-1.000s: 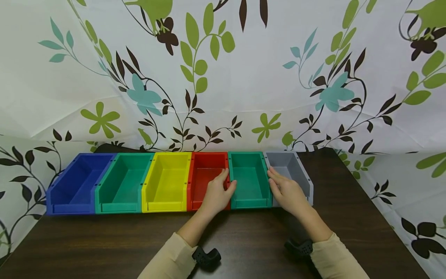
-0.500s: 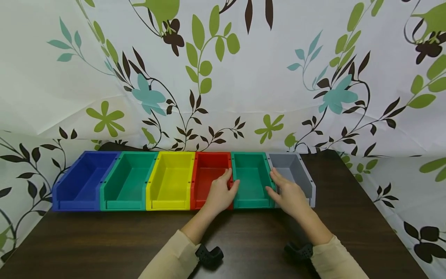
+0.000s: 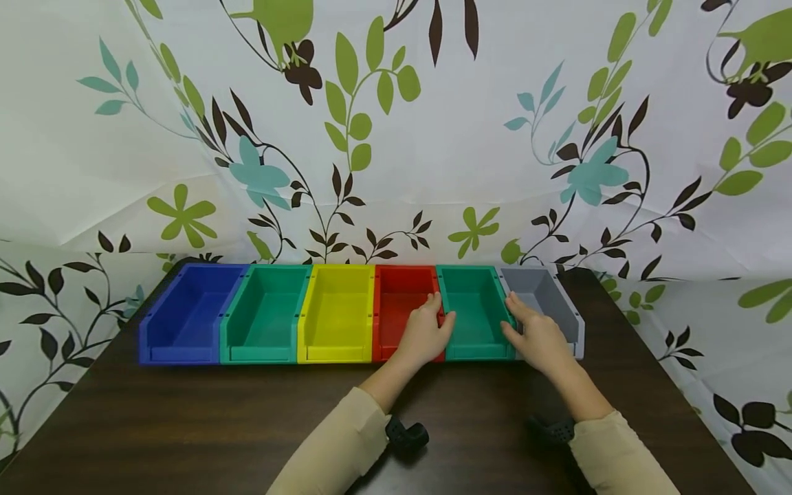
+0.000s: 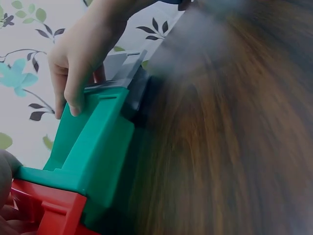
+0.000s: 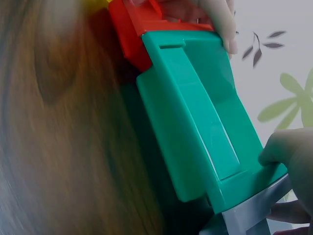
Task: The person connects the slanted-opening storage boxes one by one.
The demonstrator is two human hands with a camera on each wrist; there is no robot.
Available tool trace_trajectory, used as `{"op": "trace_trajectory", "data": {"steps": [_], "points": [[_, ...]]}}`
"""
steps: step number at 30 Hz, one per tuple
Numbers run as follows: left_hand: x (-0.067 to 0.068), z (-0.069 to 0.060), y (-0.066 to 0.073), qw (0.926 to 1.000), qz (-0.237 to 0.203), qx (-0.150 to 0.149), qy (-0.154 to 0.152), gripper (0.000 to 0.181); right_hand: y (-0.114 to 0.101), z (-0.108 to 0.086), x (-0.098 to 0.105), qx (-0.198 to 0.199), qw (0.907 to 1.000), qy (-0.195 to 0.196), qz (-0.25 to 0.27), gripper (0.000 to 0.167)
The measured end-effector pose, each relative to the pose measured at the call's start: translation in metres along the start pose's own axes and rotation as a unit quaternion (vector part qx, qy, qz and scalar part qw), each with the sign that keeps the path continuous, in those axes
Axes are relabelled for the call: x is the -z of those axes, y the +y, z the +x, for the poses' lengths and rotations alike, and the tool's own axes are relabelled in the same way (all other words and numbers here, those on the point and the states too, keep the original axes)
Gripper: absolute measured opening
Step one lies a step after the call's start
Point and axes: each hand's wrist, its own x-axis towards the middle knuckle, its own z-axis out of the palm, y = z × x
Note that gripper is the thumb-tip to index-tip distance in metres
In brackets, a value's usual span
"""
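Observation:
A green bin (image 3: pixel 473 323) stands between a red bin (image 3: pixel 402 302) and a grey bin (image 3: pixel 544 289), walls touching. My left hand (image 3: pixel 423 333) pinches the adjoining red and green walls, fingers on the red side and thumb on the green. The joined walls of green and grey are pinched by my right hand (image 3: pixel 541 337). In the right wrist view its thumb (image 5: pixel 281 149) lies over the green wall, with fingers on the grey side. The left wrist view shows only part of my left hand (image 4: pixel 5 181) at the edge.
Farther left in the same row stand a yellow bin (image 3: pixel 337 313), another green bin (image 3: pixel 266 313) and a blue bin (image 3: pixel 194 313). They sit on a dark wooden table (image 3: pixel 216 426). Behind it hangs a leaf-patterned cloth (image 3: pixel 470 158).
The whole row of bins has slid to the right along the table, both hands moving with it. Half a second earlier, the row had hardly shifted against the cloth.

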Motion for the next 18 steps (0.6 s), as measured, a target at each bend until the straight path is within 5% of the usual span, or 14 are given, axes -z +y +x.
{"op": "trace_trajectory", "data": {"steps": [9, 13, 18], "points": [[-0.014, 0.019, 0.007, 0.9985, 0.040, 0.011, -0.035, 0.057, 0.021, 0.011, 0.008, -0.012, 0.9999, -0.011, 0.004, 0.057], [-0.001, 0.017, 0.002, 0.9958, 0.069, 0.007, -0.061, 0.057, 0.019, 0.017, 0.003, -0.024, 0.9993, 0.010, 0.026, 0.052], [0.031, 0.000, 0.000, 0.9918, 0.108, -0.040, -0.055, 0.055, 0.010, 0.021, 0.000, -0.035, 0.9991, 0.015, 0.018, 0.054]]}}
